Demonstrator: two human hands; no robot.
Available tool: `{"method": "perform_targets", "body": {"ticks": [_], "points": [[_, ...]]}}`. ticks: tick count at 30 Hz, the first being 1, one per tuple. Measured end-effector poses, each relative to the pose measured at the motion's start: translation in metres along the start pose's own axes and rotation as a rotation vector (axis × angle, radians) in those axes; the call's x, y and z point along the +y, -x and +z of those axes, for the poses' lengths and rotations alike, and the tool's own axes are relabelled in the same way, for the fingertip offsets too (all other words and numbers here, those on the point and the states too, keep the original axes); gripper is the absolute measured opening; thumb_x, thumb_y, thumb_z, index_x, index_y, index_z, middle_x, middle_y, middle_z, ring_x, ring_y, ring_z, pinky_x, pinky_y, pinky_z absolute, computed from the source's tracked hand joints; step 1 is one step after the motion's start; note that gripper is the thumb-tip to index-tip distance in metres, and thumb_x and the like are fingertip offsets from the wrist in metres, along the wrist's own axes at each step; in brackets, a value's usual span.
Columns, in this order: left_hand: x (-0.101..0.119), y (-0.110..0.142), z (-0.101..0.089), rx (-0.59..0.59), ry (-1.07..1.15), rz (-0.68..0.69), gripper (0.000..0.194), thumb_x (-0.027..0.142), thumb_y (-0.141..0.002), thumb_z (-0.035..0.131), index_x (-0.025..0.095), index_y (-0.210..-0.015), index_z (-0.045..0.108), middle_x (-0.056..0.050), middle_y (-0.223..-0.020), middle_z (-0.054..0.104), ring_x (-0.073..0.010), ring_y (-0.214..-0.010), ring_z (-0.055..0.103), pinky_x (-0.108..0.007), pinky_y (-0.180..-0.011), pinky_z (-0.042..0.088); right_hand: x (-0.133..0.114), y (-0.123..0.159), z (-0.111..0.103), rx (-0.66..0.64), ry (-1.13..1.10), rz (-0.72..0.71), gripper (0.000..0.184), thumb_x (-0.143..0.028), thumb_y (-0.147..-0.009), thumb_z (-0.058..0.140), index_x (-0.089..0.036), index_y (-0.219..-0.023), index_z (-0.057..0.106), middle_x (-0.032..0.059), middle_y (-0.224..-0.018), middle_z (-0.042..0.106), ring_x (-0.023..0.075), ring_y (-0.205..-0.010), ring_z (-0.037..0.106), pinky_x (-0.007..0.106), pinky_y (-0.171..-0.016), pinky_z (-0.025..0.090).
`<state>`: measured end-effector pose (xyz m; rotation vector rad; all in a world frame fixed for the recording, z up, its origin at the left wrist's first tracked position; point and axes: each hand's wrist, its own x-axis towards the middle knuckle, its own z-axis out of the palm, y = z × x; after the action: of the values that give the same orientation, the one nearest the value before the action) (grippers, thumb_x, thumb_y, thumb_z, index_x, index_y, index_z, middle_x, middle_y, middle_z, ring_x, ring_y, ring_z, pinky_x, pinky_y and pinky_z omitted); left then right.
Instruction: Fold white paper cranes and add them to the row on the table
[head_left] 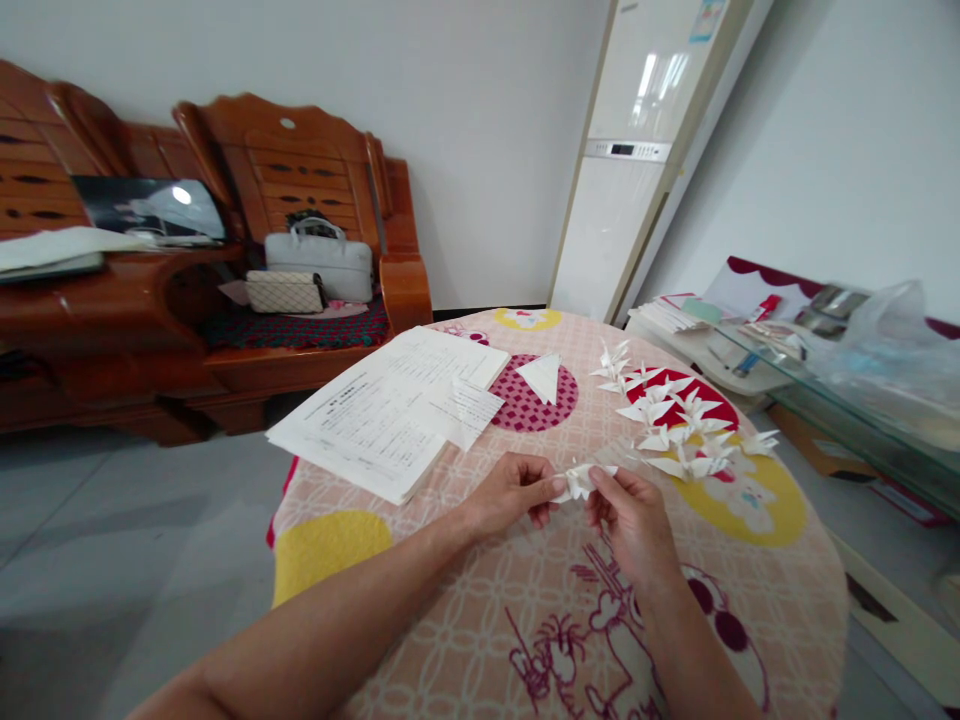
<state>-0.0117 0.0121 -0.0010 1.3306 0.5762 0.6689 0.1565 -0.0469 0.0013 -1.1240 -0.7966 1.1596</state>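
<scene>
Between my two hands is a small white folded paper crane [578, 483], held just above the patterned tablecloth [465, 580]. My left hand [519, 488] pinches its left end between thumb and fingers. On the opposite side, my right hand [628, 515] is closed on the right end in the same way. Several finished paper cranes [679, 430] stand in a group to the right. A folded paper triangle [541, 377] lies beyond my hands, and another folded paper piece [471, 410] rests on the stack of printed sheets [367, 410].
A glass shelf [847, 400] with a plastic bag [877, 350] and papers stands close to the table's right side. Behind the table are a wooden bench [300, 160] holding a grey bag [322, 262] and a tall white air conditioner [615, 200].
</scene>
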Motion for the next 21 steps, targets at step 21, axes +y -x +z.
{"method": "perform_targets", "body": {"ticks": [21], "points": [[0.004,0.005,0.015,-0.040,0.425,-0.116,0.038,0.044,-0.073,0.075,0.011,-0.068,0.058,0.001,-0.056,0.058,-0.0042,-0.039,0.044,-0.015,-0.036,0.028,0.014,0.000,0.006,-0.348,-0.487,0.201,0.021,-0.026,-0.079,0.070,-0.017,-0.066,0.057,-0.0069,-0.044,0.053,0.0059,-0.029,0.045,0.014,-0.029,0.034]]}}
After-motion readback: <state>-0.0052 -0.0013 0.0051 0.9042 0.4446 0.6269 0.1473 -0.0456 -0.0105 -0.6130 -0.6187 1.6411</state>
